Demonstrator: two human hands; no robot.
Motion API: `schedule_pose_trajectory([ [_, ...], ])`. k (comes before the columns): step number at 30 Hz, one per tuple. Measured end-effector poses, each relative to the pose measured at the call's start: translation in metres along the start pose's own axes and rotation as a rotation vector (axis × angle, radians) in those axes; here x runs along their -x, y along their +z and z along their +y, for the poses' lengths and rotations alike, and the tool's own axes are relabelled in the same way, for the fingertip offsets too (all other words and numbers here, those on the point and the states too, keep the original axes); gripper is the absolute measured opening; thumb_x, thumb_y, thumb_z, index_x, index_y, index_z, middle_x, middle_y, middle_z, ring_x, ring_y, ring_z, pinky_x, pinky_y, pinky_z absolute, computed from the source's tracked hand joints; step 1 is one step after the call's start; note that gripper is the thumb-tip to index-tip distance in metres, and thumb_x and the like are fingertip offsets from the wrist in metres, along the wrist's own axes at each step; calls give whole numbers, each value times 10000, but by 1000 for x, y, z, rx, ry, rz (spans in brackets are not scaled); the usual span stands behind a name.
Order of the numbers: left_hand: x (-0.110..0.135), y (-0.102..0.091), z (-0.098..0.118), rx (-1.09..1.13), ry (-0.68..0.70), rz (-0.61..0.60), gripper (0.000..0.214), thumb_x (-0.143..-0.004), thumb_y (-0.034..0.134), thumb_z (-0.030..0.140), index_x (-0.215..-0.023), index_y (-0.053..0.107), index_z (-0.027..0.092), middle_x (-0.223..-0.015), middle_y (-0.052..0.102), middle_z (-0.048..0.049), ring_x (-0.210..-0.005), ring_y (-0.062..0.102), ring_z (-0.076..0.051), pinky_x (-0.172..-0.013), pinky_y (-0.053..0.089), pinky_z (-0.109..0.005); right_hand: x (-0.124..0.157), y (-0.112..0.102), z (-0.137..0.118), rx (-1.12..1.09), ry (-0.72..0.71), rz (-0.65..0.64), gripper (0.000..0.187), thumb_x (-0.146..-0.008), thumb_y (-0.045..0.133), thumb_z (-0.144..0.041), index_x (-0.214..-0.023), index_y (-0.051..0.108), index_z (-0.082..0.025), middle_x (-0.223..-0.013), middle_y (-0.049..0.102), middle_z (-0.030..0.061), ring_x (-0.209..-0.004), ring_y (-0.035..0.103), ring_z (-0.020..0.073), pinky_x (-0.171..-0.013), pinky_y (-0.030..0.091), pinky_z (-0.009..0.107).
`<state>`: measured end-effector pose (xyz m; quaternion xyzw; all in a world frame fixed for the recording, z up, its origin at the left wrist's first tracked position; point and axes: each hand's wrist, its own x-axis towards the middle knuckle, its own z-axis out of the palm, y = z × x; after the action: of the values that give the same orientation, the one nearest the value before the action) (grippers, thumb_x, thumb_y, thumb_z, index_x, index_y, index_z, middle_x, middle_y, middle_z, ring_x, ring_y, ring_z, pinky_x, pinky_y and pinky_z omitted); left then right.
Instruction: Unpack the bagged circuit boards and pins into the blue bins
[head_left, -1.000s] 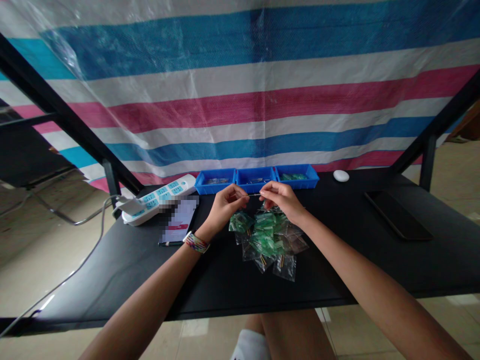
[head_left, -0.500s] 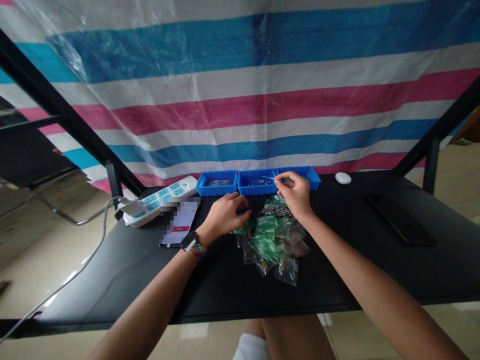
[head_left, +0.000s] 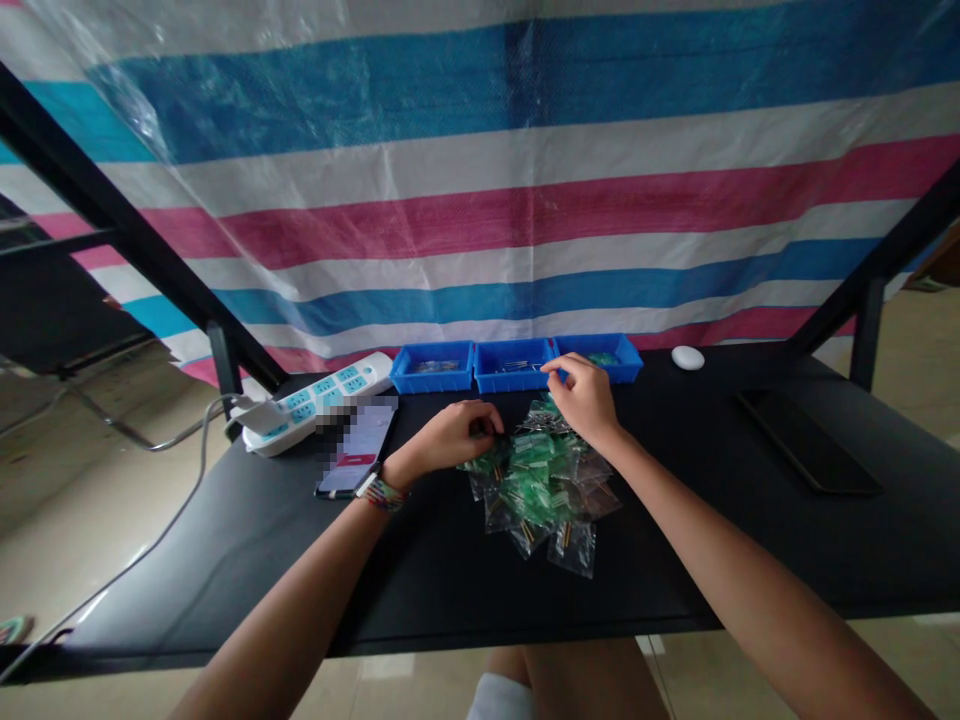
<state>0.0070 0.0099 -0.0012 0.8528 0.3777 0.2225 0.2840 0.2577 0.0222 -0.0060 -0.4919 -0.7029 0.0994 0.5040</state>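
Note:
A heap of small clear plastic bags (head_left: 541,482), many with green or gold parts inside, lies in the middle of the black table (head_left: 750,520). My left hand (head_left: 456,434) rests at the heap's left edge, its fingers curled round one small bag. My right hand (head_left: 583,392) reaches past the heap to the gap between the middle blue tray (head_left: 513,366) and the right blue tray (head_left: 609,358). Its thumb and fingers are pinched together, and what they hold is too small to make out.
A third blue tray (head_left: 433,366) stands left of the other two. A white power strip (head_left: 315,402) with a cable and a phone (head_left: 358,448) lie at the left. A white round object (head_left: 687,357) and a flat black device (head_left: 807,440) lie at the right. A striped tarp (head_left: 487,200) hangs behind.
Both hands were pinching a thin piece together above the heap. My right hand then carried it back to the blue trays, while my left hand dropped onto the heap's left edge.

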Motion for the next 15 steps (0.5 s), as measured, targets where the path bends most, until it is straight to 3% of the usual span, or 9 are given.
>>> schedule_pose_trajectory([
  [4,-1,0,-2,159,-32,4,223,-745,633,123,-912,765,189,-770,723,-28,-642,635,-152,-587,471,-237,3,5,-1,-32,-19,-26,199,-878,541,-143,-865,732,-197,-900,728,54,-561,524,156,-641,436,329],
  [9,-3,2,-3,255,-57,54,222,-753,650,113,-936,753,184,-806,723,-37,-703,650,-160,-630,484,-248,6,6,-1,-65,-18,-40,187,-868,554,-147,-860,731,-206,-865,709,50,-581,521,166,-645,444,326],
  [15,-8,0,-10,454,-85,254,215,-722,769,160,-936,759,172,-842,681,-29,-742,602,-145,-680,470,-253,7,5,-5,-185,50,-82,149,-867,578,-206,-851,726,-208,-874,717,52,-575,531,159,-594,435,312],
])
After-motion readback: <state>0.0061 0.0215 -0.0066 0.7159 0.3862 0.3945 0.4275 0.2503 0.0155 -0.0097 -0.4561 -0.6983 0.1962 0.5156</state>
